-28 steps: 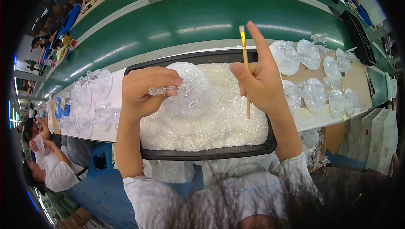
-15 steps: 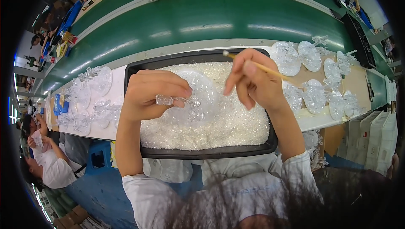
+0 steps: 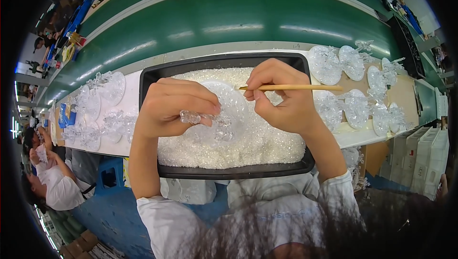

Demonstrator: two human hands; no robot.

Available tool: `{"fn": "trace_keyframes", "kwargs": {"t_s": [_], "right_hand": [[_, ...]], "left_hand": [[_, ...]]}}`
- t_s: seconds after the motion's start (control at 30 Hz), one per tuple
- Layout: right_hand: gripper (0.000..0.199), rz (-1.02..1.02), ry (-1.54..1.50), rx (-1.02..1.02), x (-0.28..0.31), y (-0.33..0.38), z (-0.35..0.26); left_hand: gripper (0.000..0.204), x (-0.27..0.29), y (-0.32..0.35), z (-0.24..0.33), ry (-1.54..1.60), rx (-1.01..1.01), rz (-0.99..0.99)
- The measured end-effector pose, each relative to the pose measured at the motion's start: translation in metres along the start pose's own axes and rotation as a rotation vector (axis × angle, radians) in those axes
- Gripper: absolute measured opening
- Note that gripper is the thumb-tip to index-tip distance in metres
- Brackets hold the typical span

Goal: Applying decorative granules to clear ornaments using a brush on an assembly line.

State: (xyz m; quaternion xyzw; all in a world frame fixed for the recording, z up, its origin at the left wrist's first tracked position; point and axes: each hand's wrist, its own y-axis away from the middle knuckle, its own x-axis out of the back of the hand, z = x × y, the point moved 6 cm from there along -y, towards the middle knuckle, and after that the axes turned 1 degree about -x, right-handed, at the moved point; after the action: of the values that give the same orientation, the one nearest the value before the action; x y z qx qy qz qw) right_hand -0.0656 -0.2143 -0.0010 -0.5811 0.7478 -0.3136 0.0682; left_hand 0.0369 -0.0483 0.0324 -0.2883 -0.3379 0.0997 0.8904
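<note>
Clear plastic ornament point(image 3: 217, 116), pinched in my left hand point(image 3: 169, 108), could slip into the bead tray point(image 3: 152, 75) if the wooden stick point(image 3: 291, 87) clamped in my right hand point(image 3: 281, 99) jabs it.

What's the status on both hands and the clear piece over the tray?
Left hand grips clear plastic piece over black tray of clear bits. Right hand holds thin wooden stick, tip at the piece. Nothing between them.
</note>
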Motion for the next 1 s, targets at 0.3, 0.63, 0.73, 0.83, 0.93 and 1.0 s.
{"fn": "trace_keyframes", "kwargs": {"t_s": [0.3,0.63,0.73,0.83,0.93,1.0], "right_hand": [[0.012,0.021,0.073,-0.027,-0.0002,0.0003,-0.0029],[0.01,0.011,0.103,0.001,0.0011,0.0015,-0.0043],[0.01,-0.047,0.085,-0.014,0.0011,0.0042,-0.0022],[0.01,-0.034,0.048,0.012,0.0015,0.0026,-0.0034],[0.012,-0.041,0.016,0.012,0.0029,0.0046,-0.0038],[0.013,-0.102,-0.015,-0.015,-0.0011,0.005,-0.0019]], "left_hand": [[0.031,0.0002,0.0003,0.0021,0.0,0.0,-0.005],[0.028,0.0014,-0.0022,0.0048,-0.013,-0.011,-0.006],[0.026,0.0028,-0.0007,0.005,-0.034,-0.012,0.012],[0.023,0.0037,-0.0019,0.0056,-0.051,-0.017,0.036],[0.02,0.0053,-0.0009,0.0046,-0.066,-0.007,0.046],[0.019,0.0054,0.0003,0.0032,-0.072,-0.004,0.043]]}}
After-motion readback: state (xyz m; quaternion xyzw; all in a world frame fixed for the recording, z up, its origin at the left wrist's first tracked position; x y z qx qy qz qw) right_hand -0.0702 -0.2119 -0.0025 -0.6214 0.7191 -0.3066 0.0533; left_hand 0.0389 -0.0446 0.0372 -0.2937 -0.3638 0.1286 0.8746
